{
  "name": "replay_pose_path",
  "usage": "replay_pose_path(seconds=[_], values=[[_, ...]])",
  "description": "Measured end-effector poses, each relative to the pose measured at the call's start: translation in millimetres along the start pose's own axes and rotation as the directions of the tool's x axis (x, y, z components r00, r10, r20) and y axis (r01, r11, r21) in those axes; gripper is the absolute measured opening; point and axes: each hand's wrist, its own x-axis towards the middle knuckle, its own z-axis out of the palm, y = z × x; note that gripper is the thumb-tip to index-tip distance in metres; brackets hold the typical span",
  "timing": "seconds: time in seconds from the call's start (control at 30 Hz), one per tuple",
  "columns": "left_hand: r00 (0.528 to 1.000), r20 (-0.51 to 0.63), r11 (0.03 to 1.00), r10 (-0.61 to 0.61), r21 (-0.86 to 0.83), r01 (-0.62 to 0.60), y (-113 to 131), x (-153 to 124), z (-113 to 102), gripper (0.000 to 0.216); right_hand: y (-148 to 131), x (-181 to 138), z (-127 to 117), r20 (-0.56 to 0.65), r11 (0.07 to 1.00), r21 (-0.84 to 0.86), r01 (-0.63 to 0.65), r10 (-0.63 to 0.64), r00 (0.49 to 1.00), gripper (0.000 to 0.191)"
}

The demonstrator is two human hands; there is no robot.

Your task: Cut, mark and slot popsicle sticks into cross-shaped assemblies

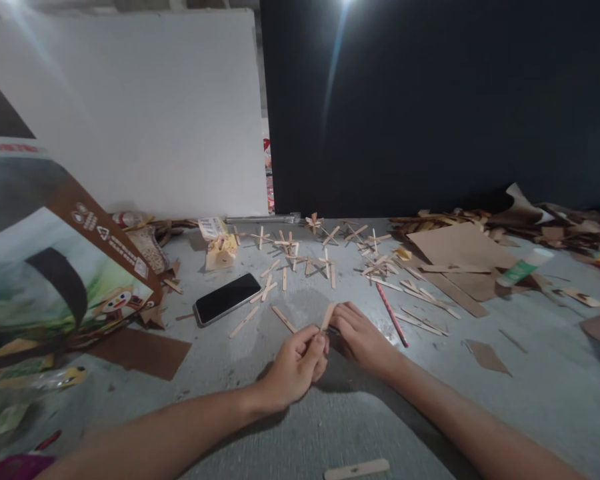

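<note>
My left hand (pixel 300 363) is closed, its thumb and fingers pinching a wooden craft stick (pixel 327 316) that points up and away from me. Right beside it, my right hand (pixel 361 337) has its fingers curled in against the same stick. A small dark thing shows between the hands, mostly hidden by the fingers. Just beyond the left hand lies a loose craft stick (pixel 283 319) with a dark mark. A red patterned pencil (pixel 392 316) rests to the right of the right hand. Farther back stand or lie several craft sticks joined in crosses (pixel 326 264).
A black phone (pixel 227 299) lies left of centre. Cardboard pieces (pixel 453 257) and a glue stick (pixel 525 268) are at right. A large printed bag (pixel 105 280) stands at left. White (pixel 130 113) and black panels (pixel 430 107) rise behind. One craft stick (pixel 357 469) lies near me.
</note>
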Motion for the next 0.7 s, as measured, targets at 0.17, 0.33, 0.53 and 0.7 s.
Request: replay_pose_path(seconds=[0.17,0.33,0.53,0.7], values=[[1.0,0.025,1.0,-0.015,-0.001,0.015,-0.9,0.5,-0.1,0.053,-4.2,2.1,-0.5,-0.006,1.0,0.011,-0.002,0.002,1.0,0.032],[0.999,-0.035,0.999,-0.001,0.044,0.002,-0.9,-2.2,0.2,0.052,-4.0,5.5,-2.6,-0.003,0.999,-0.01,0.033,-0.033,0.999,0.034],[1.0,0.009,1.0,0.006,-0.007,-0.006,-4.5,0.5,-1.4,0.051,-0.1,3.0,0.1,-0.019,0.999,-0.038,0.019,-0.02,1.0,0.034],[1.0,0.015,1.0,0.0,0.018,0.0,-7.9,0.6,-2.7,0.052,-4.9,3.4,-1.6,0.012,1.0,-0.002,0.011,-0.011,1.0,0.034]])
